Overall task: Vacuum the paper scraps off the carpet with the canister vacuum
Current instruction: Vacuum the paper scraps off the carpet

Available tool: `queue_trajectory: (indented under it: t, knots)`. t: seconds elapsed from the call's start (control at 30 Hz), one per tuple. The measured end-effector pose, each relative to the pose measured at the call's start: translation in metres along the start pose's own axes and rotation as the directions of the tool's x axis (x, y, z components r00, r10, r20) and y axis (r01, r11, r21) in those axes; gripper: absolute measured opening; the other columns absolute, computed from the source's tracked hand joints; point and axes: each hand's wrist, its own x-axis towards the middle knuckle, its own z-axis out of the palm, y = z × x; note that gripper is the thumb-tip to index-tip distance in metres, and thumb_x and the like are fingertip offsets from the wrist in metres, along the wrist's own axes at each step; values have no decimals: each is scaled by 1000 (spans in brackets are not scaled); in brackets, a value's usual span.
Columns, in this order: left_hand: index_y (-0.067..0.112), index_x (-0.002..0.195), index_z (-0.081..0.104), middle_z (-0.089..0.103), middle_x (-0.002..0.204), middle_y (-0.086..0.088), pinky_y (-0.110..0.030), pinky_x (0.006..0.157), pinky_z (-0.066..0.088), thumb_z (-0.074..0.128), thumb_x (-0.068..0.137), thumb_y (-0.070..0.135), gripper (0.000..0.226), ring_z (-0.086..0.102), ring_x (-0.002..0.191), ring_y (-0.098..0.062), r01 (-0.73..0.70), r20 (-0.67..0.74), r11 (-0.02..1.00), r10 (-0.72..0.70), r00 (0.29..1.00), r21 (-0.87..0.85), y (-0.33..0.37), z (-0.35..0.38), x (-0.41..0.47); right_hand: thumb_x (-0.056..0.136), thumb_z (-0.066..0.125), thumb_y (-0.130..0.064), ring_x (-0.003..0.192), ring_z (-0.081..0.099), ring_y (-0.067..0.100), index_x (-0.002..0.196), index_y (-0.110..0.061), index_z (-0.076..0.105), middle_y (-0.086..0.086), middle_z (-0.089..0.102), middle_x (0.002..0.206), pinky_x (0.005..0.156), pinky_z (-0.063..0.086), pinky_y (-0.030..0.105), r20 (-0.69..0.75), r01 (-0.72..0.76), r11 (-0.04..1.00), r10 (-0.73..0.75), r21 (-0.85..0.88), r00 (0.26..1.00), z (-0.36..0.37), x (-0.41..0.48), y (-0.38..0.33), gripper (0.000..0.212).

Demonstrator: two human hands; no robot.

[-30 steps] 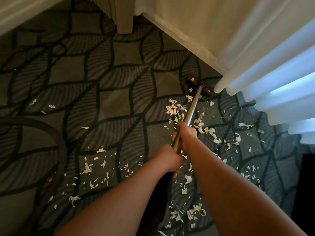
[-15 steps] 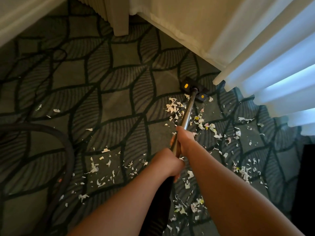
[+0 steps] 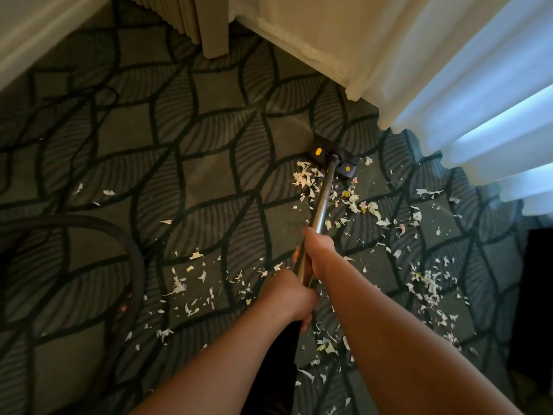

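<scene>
**Vacuum head at the far edge of the scrap patch**

Head view, the only one.

- Carpet: dark grey, with a leaf pattern in black lines. It runs to a white curtain along its right edge and to a pale cloth hanging at its far edge.
- Paper scraps: small torn bits, mostly white, a few yellow or pink. The thickest cluster is just behind the vacuum head. More lie scattered toward the right edge by the curtain, and a thinner spread covers the near middle. A few lone bits lie toward the left edge.
- Vacuum head: black with two yellow marks, flat on the carpet near the far right corner, close to the curtain hem. The nearest scraps are touching it or just beside it.
- Metal tube: slants from the head back to the hands, crossing over the thick cluster.
- Right hand: fingers wrapped round the tube, farther along it than the other hand.
- Left hand: closed round the tube just behind the right hand, where the metal meets a dark lower section.
- Black hose: lies in a curve on the carpet toward the left edge.
- A dark shape stands at the right edge; I cannot tell what it is.
</scene>
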Motion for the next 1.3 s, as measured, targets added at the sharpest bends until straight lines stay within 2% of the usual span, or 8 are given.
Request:
queue_trajectory:
  t: [0.27, 0.4, 0.5, 0.6, 0.7, 1.0, 1.17, 1.3]
  knots:
    - [9, 82, 54, 58, 61, -9, -32, 57, 52, 57, 82, 9, 2, 56, 47, -23, 19, 28, 1000, -18, 999, -17, -29, -9, -16, 101, 47, -23, 53, 53, 15, 122, -1, 47, 7, 55, 72, 46, 48, 25, 27, -25, 999, 24, 40, 999, 17, -28, 18, 30]
    - [9, 88, 56, 58, 64, -8, -35, 64, 56, 56, 84, 8, 4, 58, 55, -24, 17, 24, 999, -17, 1000, -30, -42, -17, -24, 101, 47, -22, 55, 53, 15, 110, -2, 51, 6, 54, 71, 52, 50, 26, 31, -17, 999, 15, 47, 999, 27, -43, 26, 22]
    - [9, 90, 56, 59, 67, -7, -32, 64, 55, 56, 86, 9, 5, 59, 57, -22, 19, 24, 999, -18, 1000, -33, -51, -24, -32, 100, 50, -25, 58, 54, 16, 113, -3, 52, 7, 56, 75, 58, 51, 28, 31, -28, 998, 27, 54, 999, 35, -51, 33, 25]
    - [9, 84, 56, 60, 65, -9, -31, 61, 54, 57, 85, 11, 2, 60, 54, -23, 17, 15, 1000, -17, 1000, -3, -62, -31, -39, 100, 51, -24, 57, 54, 14, 115, -3, 51, 6, 56, 74, 53, 51, 26, 39, -39, 998, 37, 54, 999, 45, -61, 40, 25]
    - [9, 79, 57, 67, 71, -14, -35, 69, 58, 57, 83, 13, 5, 67, 61, -28, 15, 11, 1000, -16, 1000, 23, -74, -37, -43, 100, 50, -23, 56, 53, 15, 114, -2, 52, 5, 55, 71, 52, 51, 26, 36, -36, 998, 34, 59, 999, 54, -69, 47, 25]
    - [5, 90, 63, 60, 61, -8, -35, 68, 58, 58, 85, 12, 10, 60, 55, -25, 4, 33, 1000, -5, 999, 16, -106, -46, -55, 101, 49, -24, 57, 53, 13, 114, -5, 51, 4, 56, 73, 53, 50, 24, 39, -34, 998, 32, 45, 999, 71, -86, 71, 23]
    - [5, 97, 62, 58, 60, -6, -24, 52, 47, 57, 87, 12, 13, 57, 50, -20, 11, 43, 1000, -11, 999, 10, -119, -49, -68, 101, 50, -26, 57, 54, 14, 114, -4, 53, 5, 57, 73, 59, 51, 26, 41, -28, 999, 26, 41, 999, 80, -93, 85, 26]
    - [7, 86, 57, 56, 55, -8, -26, 55, 46, 55, 84, 8, 3, 53, 45, -22, 18, 52, 1000, -19, 998, 21, -131, -52, -76, 101, 49, -27, 56, 55, 15, 111, -6, 52, 5, 57, 72, 52, 50, 26, 30, -39, 999, 38, 26, 999, 86, -103, 94, 24]
